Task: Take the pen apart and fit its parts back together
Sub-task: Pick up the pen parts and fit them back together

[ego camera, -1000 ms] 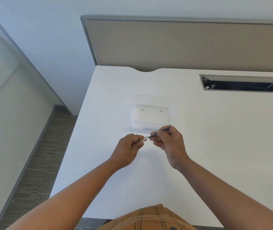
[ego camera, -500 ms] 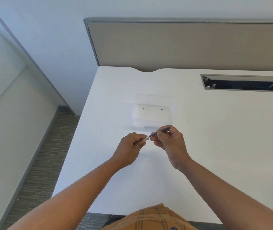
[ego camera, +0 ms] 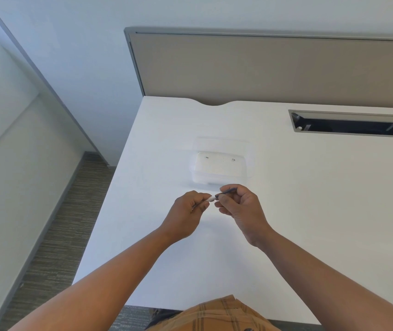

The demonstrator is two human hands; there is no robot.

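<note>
A: White laminate desk [ego camera: 310, 211], and we see both bare hands raised just above it, close together near the front edge.
B: Left hand [ego camera: 187, 211]?
A: Curled closed around a small whitish pen piece [ego camera: 211, 199]; only its tip pokes out past the thumb toward the other hand.
B: Right hand [ego camera: 241, 206]?
A: Pinched closed on a thin dark pen shaft [ego camera: 226, 192], tilted up to the right. The two pen parts meet end to end between the hands; we cannot tell whether they are joined or just touching.
B: Anything else?
A: Clear rectangular plastic box [ego camera: 220, 169] resting on the desk just behind the hands. Grey cable slot [ego camera: 351, 125] far right, beige partition panel [ego camera: 274, 70] at the back.
</note>
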